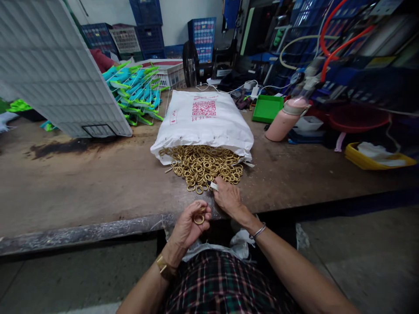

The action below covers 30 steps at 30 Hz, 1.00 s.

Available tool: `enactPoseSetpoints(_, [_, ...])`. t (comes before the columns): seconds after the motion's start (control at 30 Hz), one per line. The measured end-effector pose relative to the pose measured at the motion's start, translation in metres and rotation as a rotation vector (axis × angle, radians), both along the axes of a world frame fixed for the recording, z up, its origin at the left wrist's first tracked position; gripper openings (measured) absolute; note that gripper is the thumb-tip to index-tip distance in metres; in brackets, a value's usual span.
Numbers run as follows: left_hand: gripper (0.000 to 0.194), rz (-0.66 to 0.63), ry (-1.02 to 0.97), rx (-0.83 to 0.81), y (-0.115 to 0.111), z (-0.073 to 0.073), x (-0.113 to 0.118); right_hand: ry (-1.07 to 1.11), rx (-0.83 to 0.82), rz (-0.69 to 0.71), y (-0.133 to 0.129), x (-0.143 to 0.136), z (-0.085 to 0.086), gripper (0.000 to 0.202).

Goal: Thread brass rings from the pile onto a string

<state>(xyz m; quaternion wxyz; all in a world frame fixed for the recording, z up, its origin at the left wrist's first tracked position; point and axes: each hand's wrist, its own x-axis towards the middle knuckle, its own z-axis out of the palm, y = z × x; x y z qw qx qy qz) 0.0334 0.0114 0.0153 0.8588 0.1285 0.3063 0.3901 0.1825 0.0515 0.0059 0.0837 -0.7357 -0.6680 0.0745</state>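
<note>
A white sack [203, 120] with red print lies on the brown table, its open mouth facing me. Gold-coloured rings [206, 165] spill from it in a pile. Just past the table's front edge, my left hand [193, 222] is palm up, with its fingers curled around a few gold rings. My right hand [227, 196] is at the near right side of the pile, gripping a small tool with a white handle [213, 186] and a dark tip. That tip points at the rings; whether it touches one is too small to tell.
Green and turquoise clips [137, 89] are heaped behind left, beside a leaning grey panel [65, 65]. A pink bottle [285, 120], a green tray [267, 108] and a yellow tray [376, 158] stand on the right. Part of a person's red sleeve [102, 60] shows behind the panel.
</note>
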Motion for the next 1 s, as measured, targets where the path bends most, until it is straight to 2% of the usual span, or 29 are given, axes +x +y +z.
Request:
enactPoseSetpoints(0.1, [0.020, 0.051, 0.014, -0.058, 0.003, -0.005, 0.000, 0.079, 0.063, 0.043, -0.002, 0.005, -0.001, 0.015])
enactPoseSetpoints(0.2, [0.022, 0.077, 0.125, 0.025, 0.006, -0.005, 0.002, 0.239, 0.111, 0.069, -0.004, 0.010, -0.002, 0.012])
enactPoseSetpoints(0.3, [0.020, 0.104, 0.398, 0.295, 0.008, -0.002, 0.004, 0.498, 0.094, 0.066, -0.007, 0.012, -0.003, 0.010])
enactPoseSetpoints(0.37, [0.015, 0.121, 0.643, 0.534, 0.009, -0.001, 0.005, 0.683, 0.066, 0.050, -0.009, 0.012, -0.002, 0.010])
enactPoseSetpoints(0.43, [0.019, 0.108, 0.822, 0.767, 0.011, -0.002, 0.005, 0.883, 0.003, 0.017, -0.013, 0.010, 0.001, 0.009])
enactPoseSetpoints(0.5, [0.022, 0.071, 0.897, 0.955, 0.012, -0.004, 0.004, 1.088, -0.113, -0.035, -0.018, 0.008, 0.006, 0.012])
enactPoseSetpoints(0.57, [0.022, 0.036, 0.909, 1.058, 0.013, -0.005, 0.004, 1.250, -0.245, -0.094, -0.022, 0.005, 0.011, 0.015])
enactPoseSetpoints(0.63, [0.020, 0.009, 0.916, 1.086, 0.013, -0.005, 0.004, 1.341, -0.344, -0.137, -0.025, 0.003, 0.016, 0.017])
enactPoseSetpoints(0.7, [0.018, -0.010, 0.923, 1.059, 0.013, -0.003, 0.004, 1.354, -0.356, -0.137, -0.026, 0.001, 0.018, 0.016])
enactPoseSetpoints(0.9, [0.017, 0.031, 0.872, 0.835, 0.010, 0.001, 0.007, 1.017, -0.059, 0.042, -0.025, -0.005, 0.013, 0.022])
enactPoseSetpoints(1.0, [0.020, -0.001, 0.829, 0.696, 0.011, 0.001, 0.007, 0.965, -0.030, 0.066, -0.023, -0.007, 0.009, 0.022])
